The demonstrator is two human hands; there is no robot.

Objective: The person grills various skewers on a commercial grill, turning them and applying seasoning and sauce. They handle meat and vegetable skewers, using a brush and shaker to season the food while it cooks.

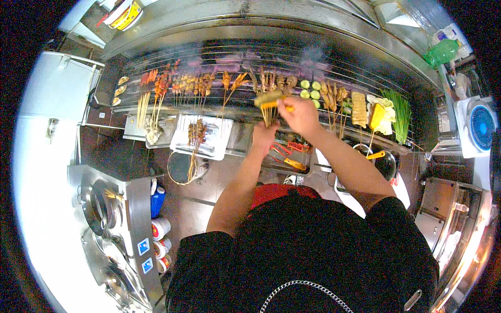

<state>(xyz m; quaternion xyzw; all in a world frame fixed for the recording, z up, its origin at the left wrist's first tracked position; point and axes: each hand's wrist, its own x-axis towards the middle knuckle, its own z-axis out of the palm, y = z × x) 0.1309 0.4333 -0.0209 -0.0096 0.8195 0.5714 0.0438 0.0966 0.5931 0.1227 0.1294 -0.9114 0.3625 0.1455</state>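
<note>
My left hand (267, 134) grips a bundle of bamboo skewers (269, 116) by their lower ends at the front edge of a long grill (242, 111). In my right hand (300, 115) is a yellow-handled brush (270, 103), blurred, its bristle head across the upper part of those skewers. The brush partly hides the food on them. Beyond my hands, more meat skewers (268, 78) lie over the grill bars. Cucumber slices (310, 94) sit just right of the brush. Left of it are orange-coloured skewers (233, 81) and small meat skewers (195, 84).
A white tray (180, 135) with meat skewers stands at the grill's front left. Red and yellow-handled tools (294, 162) lie in a metal tray below my hands. Rightward on the grill are tofu-like sheets (359, 108), a cabbage leaf (385, 117) and green chives (397, 113). Smoke rises behind.
</note>
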